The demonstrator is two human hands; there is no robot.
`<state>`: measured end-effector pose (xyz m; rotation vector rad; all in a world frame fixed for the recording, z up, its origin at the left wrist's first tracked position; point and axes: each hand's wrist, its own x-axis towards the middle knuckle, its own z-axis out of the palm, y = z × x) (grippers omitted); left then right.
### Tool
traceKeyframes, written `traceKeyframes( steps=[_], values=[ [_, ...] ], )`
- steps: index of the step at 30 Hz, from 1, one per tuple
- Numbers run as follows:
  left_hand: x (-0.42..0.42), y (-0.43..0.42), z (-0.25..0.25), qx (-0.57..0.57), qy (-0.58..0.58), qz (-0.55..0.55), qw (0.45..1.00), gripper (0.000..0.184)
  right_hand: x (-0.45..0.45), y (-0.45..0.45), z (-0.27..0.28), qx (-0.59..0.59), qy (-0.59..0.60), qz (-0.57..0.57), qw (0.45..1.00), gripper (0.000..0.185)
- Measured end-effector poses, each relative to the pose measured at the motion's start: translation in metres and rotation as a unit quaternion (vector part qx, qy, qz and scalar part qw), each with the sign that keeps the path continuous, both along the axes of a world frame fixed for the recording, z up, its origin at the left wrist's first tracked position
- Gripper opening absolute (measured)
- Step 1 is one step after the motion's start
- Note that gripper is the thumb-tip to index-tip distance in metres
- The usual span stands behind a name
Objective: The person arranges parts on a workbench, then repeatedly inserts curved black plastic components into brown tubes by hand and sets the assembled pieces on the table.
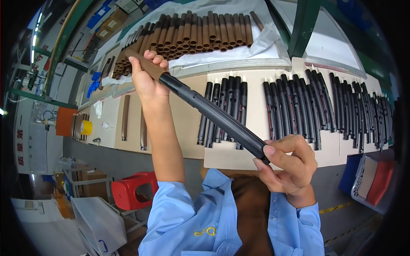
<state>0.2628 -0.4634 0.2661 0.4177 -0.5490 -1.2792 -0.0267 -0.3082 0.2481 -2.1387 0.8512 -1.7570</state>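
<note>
My left hand (149,79) is wrapped round a brown tube (149,67), raised above the table. From the tube's near end a long black rod-like part (213,113) sticks out, in line with it; how far it reaches inside is hidden. My right hand (290,164) pinches the rod's lower end between thumb and fingers. Tube and rod slant down from upper left to lower right. Behind them, several similar black parts with pale tips (230,100) lie side by side on cardboard.
Many brown tubes (200,34) are stacked on white sheeting at the back. More black parts (294,102) lie in rows to the right. Single brown tubes (125,117) and a yellow tape roll (86,127) are at left. A red stool (128,192) stands below; a green post (305,30) rises behind.
</note>
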Motion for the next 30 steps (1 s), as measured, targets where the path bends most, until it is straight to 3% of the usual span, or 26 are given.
traceKeyframes(
  steps=[5, 9, 10, 13, 20, 25, 27, 29, 30],
  values=[
    [-0.013, 0.005, 0.01, 0.011, -0.081, 0.107, 0.991, 0.041, 0.0, -0.006, -0.025, 0.023, -0.023, -0.004, 0.999, 0.032],
    [-0.02, 0.007, 0.006, 0.003, -0.069, 0.085, 0.994, 0.042, 0.01, -0.008, -0.061, 0.046, -0.053, 0.003, 0.998, 0.036],
    [-0.027, 0.01, 0.008, -0.002, -0.071, 0.123, 0.99, 0.044, 0.012, -0.009, -0.067, 0.046, -0.06, -0.005, 0.997, 0.036],
    [-0.048, 0.027, 0.021, -0.031, -0.166, 0.188, 0.968, 0.046, 0.023, -0.013, -0.081, 0.059, -0.084, -0.017, 0.995, 0.035],
    [-0.12, 0.065, 0.023, -0.102, -0.298, 0.148, 0.937, 0.044, 0.056, -0.021, -0.098, 0.066, -0.188, -0.019, 0.98, 0.035],
    [-0.163, 0.091, -0.024, -0.245, -0.412, 0.1, 0.872, 0.054, 0.057, -0.025, -0.126, 0.124, -0.275, -0.062, 0.951, 0.031],
    [-0.165, 0.091, -0.036, -0.306, -0.482, 0.063, 0.819, 0.053, 0.054, -0.023, -0.131, 0.159, -0.272, -0.101, 0.944, 0.028],
    [-0.173, 0.089, -0.035, -0.406, -0.525, 0.149, 0.733, 0.054, 0.053, -0.021, -0.131, 0.188, -0.302, -0.1, 0.929, 0.021],
    [-0.175, 0.089, -0.037, -0.414, -0.527, 0.147, 0.727, 0.053, 0.053, -0.021, -0.131, 0.196, -0.302, -0.111, 0.926, 0.021]
  ],
)
